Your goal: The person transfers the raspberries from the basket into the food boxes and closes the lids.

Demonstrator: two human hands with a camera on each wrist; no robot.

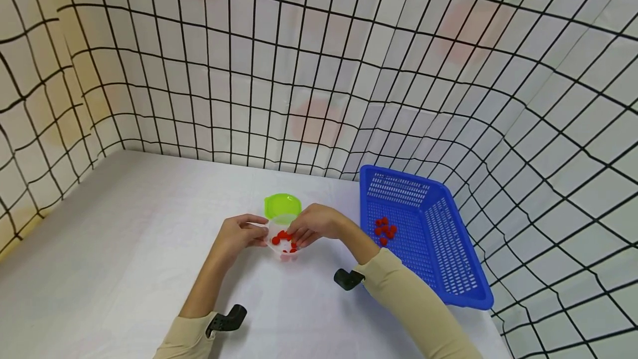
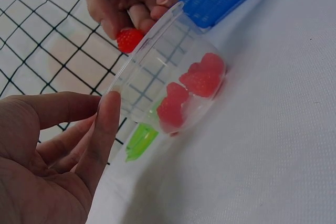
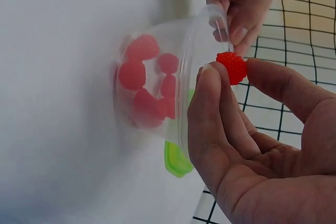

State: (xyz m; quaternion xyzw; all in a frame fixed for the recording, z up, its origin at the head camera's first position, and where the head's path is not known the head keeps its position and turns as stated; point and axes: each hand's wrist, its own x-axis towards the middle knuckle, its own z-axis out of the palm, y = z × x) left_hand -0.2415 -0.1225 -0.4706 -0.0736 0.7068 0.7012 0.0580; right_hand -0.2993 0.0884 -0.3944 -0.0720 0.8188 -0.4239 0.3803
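Observation:
My left hand [image 1: 241, 234] pinches the rim of a clear round plastic tub [image 2: 152, 64] between thumb and fingers, at the tub's left side. Several red toy raspberries [image 3: 142, 47] lie inside on the bottom, showing through the wall. Over the opening, my right hand [image 1: 318, 223] holds one more raspberry [image 3: 231, 68] between thumb and fingertips, just above the rim. In the left wrist view this held raspberry also shows beyond the rim. A bright green lid [image 1: 282, 205] lies on the table right behind the tub.
To the right stands a blue plastic basket [image 1: 451, 248] with slotted walls, and several raspberries [image 1: 385, 230] lie in its left part. A white cloth covers the table [image 1: 124, 248]. Black netting [image 1: 309, 71] over white sheeting rises behind and at both sides.

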